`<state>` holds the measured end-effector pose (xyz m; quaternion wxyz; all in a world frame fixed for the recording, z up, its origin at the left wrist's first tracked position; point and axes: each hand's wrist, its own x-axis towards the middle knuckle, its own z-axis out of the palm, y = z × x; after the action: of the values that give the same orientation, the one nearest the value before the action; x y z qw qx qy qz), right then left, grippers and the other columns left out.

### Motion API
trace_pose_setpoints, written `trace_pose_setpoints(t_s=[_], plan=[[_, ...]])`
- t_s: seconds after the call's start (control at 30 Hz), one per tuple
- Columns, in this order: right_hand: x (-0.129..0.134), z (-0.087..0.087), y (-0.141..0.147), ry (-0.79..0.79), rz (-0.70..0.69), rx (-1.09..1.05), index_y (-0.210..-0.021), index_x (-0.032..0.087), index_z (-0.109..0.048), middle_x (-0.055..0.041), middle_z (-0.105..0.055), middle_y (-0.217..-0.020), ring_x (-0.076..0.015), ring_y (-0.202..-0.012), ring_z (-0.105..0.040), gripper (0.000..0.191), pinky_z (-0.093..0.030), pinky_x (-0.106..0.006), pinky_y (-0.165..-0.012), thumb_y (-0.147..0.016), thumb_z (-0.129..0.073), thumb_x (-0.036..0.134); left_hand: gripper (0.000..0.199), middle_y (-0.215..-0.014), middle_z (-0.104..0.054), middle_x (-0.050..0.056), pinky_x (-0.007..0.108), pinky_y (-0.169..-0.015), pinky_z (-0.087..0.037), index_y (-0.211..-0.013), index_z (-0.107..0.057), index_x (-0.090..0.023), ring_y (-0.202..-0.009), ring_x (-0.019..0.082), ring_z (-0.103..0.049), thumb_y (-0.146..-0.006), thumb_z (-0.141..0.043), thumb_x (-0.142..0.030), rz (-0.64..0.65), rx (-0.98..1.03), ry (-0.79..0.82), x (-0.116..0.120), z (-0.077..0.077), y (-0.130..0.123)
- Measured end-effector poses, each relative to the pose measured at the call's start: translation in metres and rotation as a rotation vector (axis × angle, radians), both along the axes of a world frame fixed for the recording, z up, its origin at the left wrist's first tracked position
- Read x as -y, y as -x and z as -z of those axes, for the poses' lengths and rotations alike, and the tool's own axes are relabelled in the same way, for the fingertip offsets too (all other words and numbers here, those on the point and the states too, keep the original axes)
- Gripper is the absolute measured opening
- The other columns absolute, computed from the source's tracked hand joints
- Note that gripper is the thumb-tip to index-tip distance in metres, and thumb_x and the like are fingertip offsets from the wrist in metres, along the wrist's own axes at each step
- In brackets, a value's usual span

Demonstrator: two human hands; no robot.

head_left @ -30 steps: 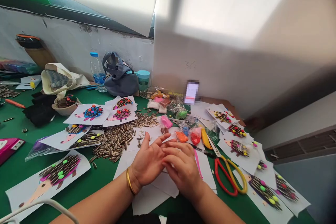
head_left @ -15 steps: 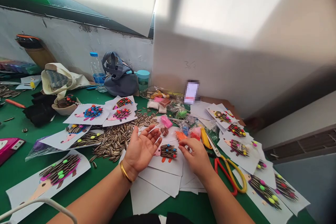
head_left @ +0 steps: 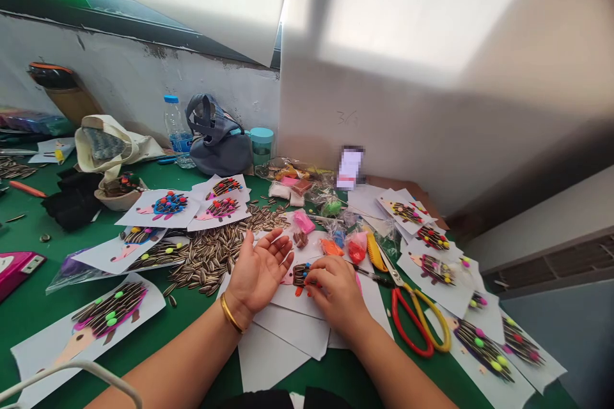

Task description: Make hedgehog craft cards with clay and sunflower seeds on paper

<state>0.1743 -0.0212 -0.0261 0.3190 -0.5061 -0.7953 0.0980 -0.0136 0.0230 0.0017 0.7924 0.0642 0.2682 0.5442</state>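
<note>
My left hand [head_left: 258, 273] lies palm up with its fingers spread, just left of the hedgehog picture; I see nothing on the palm. Over the picture's right side, my right hand [head_left: 338, 294] has thumb and fingertips pinched together, and whatever is between them is too small to make out. The hedgehog [head_left: 301, 273] has a back of striped sunflower seeds with blue dots, a pink face and orange feet, and my right fingers cover part of it. It is on a white paper sheet [head_left: 292, 301] lying over more sheets. A heap of sunflower seeds [head_left: 208, 259] sits beyond my left wrist.
Scissors [head_left: 417, 316] with red and yellow handles lie right of my right hand, near a pen [head_left: 369, 275] and a yellow cutter [head_left: 375, 251]. Orange clay [head_left: 330, 246] and pink clay [head_left: 303, 222] are behind the picture. Hedgehog cards [head_left: 434, 275] flank both sides.
My right hand has moved left and slightly down, onto the hedgehog's back, uncovering the pen and red clay behind it. My left hand has hardly moved.
</note>
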Motion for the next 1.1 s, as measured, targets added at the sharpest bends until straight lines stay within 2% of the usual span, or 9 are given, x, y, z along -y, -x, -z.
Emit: trace_pose_setpoints(t_s=[0.2,0.57,0.6,0.67,0.73,0.83,0.93,1.0,1.1], plan=[[-0.001,0.007,0.0,-0.016,0.017,0.019,-0.085,0.025,-0.068,-0.003,-0.066,-0.1,-0.023,-0.101,-0.057,0.011,-0.04,-0.038,-0.087,-0.081,-0.069,0.014,0.053,-0.091,-0.067,0.012,0.039,-0.081,-0.056,-0.101,-0.066,-0.015,-0.084,0.021,-0.066,-0.098,-0.031,-0.055,0.013,-0.002,-0.008,0.001,-0.001,-0.002],[-0.002,0.007,0.0,-0.025,0.063,0.037,-0.084,0.025,-0.068,-0.0035,-0.066,-0.101,-0.0247,-0.102,-0.057,0.01,-0.04,-0.042,-0.089,-0.08,-0.071,0.016,0.052,-0.091,-0.066,0.011,0.036,-0.08,-0.054,-0.101,-0.065,-0.015,-0.084,0.02,-0.065,-0.098,-0.032,-0.055,0.022,-0.027,-0.023,0.001,0.001,-0.002],[-0.002,0.007,-0.001,-0.028,0.065,0.038,-0.084,0.025,-0.068,-0.0037,-0.066,-0.101,-0.0251,-0.102,-0.057,0.01,-0.04,-0.042,-0.089,-0.08,-0.071,0.017,0.047,-0.088,-0.065,0.009,0.034,-0.078,-0.053,-0.1,-0.066,-0.016,-0.081,0.018,-0.064,-0.098,-0.036,-0.052,0.022,-0.076,-0.036,0.002,0.001,-0.002],[-0.002,0.008,-0.001,-0.039,0.068,0.049,-0.083,0.025,-0.068,-0.0041,-0.066,-0.102,-0.0257,-0.103,-0.057,0.009,-0.04,-0.043,-0.088,-0.08,-0.071,0.018,0.029,-0.078,-0.062,0.004,0.027,-0.071,-0.049,-0.091,-0.066,-0.018,-0.073,0.015,-0.06,-0.094,-0.051,-0.042,0.03,-0.311,-0.141,0.002,0.002,-0.003],[-0.002,0.01,-0.001,-0.049,0.075,0.07,-0.082,0.025,-0.068,-0.0036,-0.066,-0.103,-0.0254,-0.103,-0.057,0.008,-0.04,-0.042,-0.088,-0.08,-0.071,0.018,0.01,-0.069,-0.058,0.0,0.023,-0.063,-0.042,-0.077,-0.067,-0.018,-0.065,0.013,-0.053,-0.081,-0.069,-0.026,0.059,-0.583,-0.291,0.002,0.004,-0.002],[-0.002,0.01,-0.002,-0.053,0.079,0.082,-0.083,0.025,-0.069,-0.003,-0.065,-0.102,-0.0243,-0.103,-0.056,0.007,-0.04,-0.041,-0.089,-0.08,-0.072,0.019,0.015,-0.069,-0.058,0.0,0.026,-0.067,-0.039,-0.063,-0.067,-0.021,-0.071,0.018,-0.051,-0.062,-0.081,-0.018,0.166,-0.989,-0.583,0.002,0.01,0.0],[-0.001,0.01,-0.002,-0.059,0.07,0.063,-0.083,0.025,-0.069,-0.0037,-0.065,-0.103,-0.0245,-0.104,-0.056,0.006,-0.04,-0.042,-0.09,-0.082,-0.07,0.02,0.013,-0.073,-0.059,0.002,0.033,-0.08,-0.038,-0.063,-0.067,-0.024,-0.081,0.024,-0.053,-0.061,-0.079,-0.017,0.283,-1.409,-0.844,0.003,0.017,0.001],[-0.001,0.009,-0.002,-0.058,0.068,0.056,-0.082,0.025,-0.069,-0.0039,-0.065,-0.103,-0.0247,-0.104,-0.056,0.007,-0.04,-0.042,-0.089,-0.081,-0.07,0.019,0.012,-0.074,-0.06,0.003,0.036,-0.084,-0.036,-0.064,-0.068,-0.024,-0.083,0.025,-0.053,-0.063,-0.076,-0.016,0.302,-1.514,-0.917,0.004,0.022,0.0],[-0.001,0.007,-0.001,-0.046,0.073,0.063,-0.082,0.025,-0.069,-0.0036,-0.065,-0.103,-0.0246,-0.104,-0.055,0.009,-0.04,-0.042,-0.089,-0.08,-0.071,0.017,0.01,-0.074,-0.06,0.004,0.037,-0.085,-0.034,-0.066,-0.068,-0.025,-0.083,0.025,-0.054,-0.066,-0.073,-0.016,0.285,-1.548,-0.966,0.006,0.026,-0.002]])
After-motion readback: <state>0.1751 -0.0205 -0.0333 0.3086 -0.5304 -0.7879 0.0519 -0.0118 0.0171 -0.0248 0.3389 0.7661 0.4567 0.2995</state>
